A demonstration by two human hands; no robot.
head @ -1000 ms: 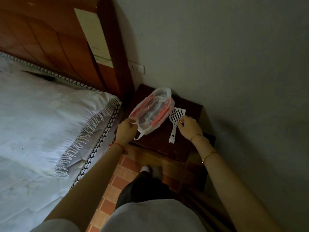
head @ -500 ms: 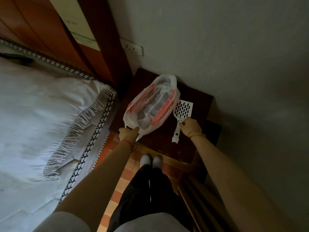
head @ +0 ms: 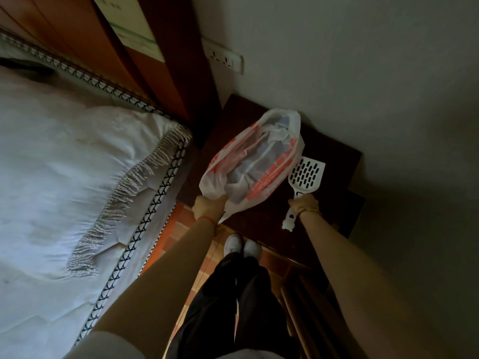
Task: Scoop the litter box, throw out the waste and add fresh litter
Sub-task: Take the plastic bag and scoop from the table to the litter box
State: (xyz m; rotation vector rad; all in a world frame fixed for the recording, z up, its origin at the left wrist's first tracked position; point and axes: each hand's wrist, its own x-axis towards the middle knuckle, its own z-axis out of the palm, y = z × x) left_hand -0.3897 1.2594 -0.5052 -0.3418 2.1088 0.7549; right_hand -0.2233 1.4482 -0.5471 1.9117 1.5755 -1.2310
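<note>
A white plastic bag with red print [head: 252,164] lies on a dark wooden nightstand [head: 334,151], its mouth gaping toward me. My left hand [head: 208,207] is shut on the bag's near edge. Just right of the bag is a white slotted litter scoop [head: 305,174] with its blade pointing away from me. My right hand [head: 303,204] is closed around the scoop's handle, whose shaped end sticks out below my fist. No litter box is in view.
A bed with a white fringed cover [head: 77,177] fills the left, under a wooden headboard [head: 85,35]. A grey wall with a socket [head: 224,58] stands behind the nightstand. My feet in white shoes [head: 241,246] stand on orange tiles. Wooden slats [head: 305,312] lean at the lower right.
My left hand moved from beside the bag to gripping its near edge. My right hand slid from the scoop's neck down onto the handle and closed. The head camera rose and tilted.
</note>
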